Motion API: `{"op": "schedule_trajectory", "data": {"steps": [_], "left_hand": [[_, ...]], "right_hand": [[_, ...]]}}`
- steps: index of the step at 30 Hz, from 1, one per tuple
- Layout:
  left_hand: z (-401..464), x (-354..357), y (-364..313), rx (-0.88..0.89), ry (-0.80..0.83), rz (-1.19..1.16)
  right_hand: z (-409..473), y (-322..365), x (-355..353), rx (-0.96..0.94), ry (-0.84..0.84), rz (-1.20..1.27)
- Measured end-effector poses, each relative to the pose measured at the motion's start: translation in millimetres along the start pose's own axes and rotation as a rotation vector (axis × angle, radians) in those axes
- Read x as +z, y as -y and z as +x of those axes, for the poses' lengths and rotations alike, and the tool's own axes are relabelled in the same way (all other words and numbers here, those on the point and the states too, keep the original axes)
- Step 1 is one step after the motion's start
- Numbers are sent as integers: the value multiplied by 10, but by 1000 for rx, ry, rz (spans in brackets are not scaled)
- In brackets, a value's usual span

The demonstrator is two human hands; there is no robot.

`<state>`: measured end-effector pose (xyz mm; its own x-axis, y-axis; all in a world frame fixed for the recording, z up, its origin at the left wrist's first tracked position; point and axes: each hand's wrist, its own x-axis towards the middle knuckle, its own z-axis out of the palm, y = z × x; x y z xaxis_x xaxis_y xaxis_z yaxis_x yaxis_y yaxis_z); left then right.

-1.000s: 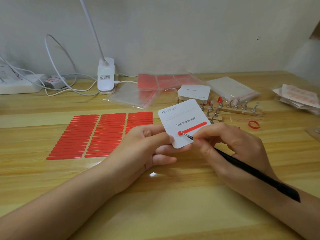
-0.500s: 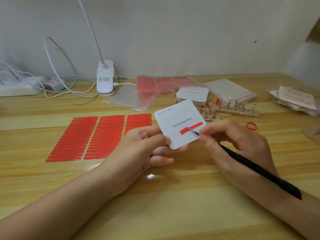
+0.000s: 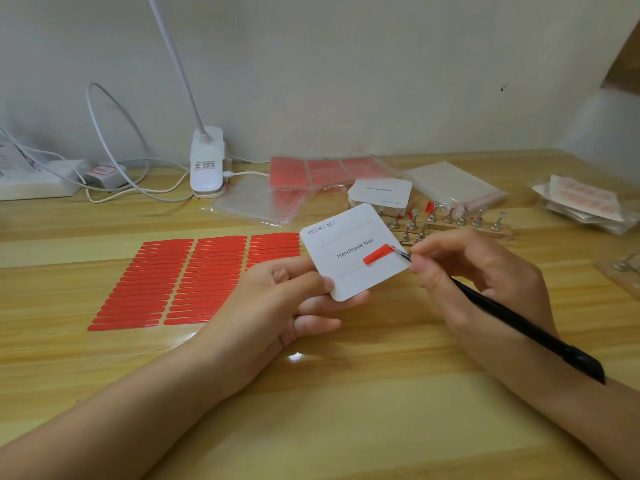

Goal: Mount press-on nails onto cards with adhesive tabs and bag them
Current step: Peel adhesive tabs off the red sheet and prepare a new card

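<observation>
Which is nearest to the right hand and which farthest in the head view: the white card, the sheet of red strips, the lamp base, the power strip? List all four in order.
1. White card, just left of the right hand.
2. Sheet of red strips, farther left on the table.
3. Lamp base, back left by the wall.
4. Power strip, far left edge.

A white card (image 3: 353,251) printed "Handmade Nail" is held tilted above the bench (image 3: 311,410) by the left hand (image 3: 277,299). Black tweezers (image 3: 502,313) are gripped in the right hand (image 3: 474,271), their tips set at the right end of a short red strip (image 3: 375,255) on the card. A sheet of red adhesive tabs (image 3: 173,278) is laid flat to the left.
</observation>
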<state>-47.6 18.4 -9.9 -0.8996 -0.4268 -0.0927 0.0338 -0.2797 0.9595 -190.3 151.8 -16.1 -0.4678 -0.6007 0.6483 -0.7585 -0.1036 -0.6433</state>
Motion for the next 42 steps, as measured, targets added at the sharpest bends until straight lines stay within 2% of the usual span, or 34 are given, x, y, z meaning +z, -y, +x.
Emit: {"op": "schedule_trajectory", "data": {"steps": [19, 33, 39, 42], "left_hand": [[5, -1, 1, -1, -21, -6], [0, 7, -8, -8, -14, 2], [5, 5, 1, -10, -10, 14], [7, 5, 2, -8, -12, 14]], "right_hand": [[58, -50, -58, 140, -90, 113], [193, -203, -228, 136, -188, 187], [203, -192, -286, 1, -193, 157], [143, -157, -231, -218, -28, -2]]}}
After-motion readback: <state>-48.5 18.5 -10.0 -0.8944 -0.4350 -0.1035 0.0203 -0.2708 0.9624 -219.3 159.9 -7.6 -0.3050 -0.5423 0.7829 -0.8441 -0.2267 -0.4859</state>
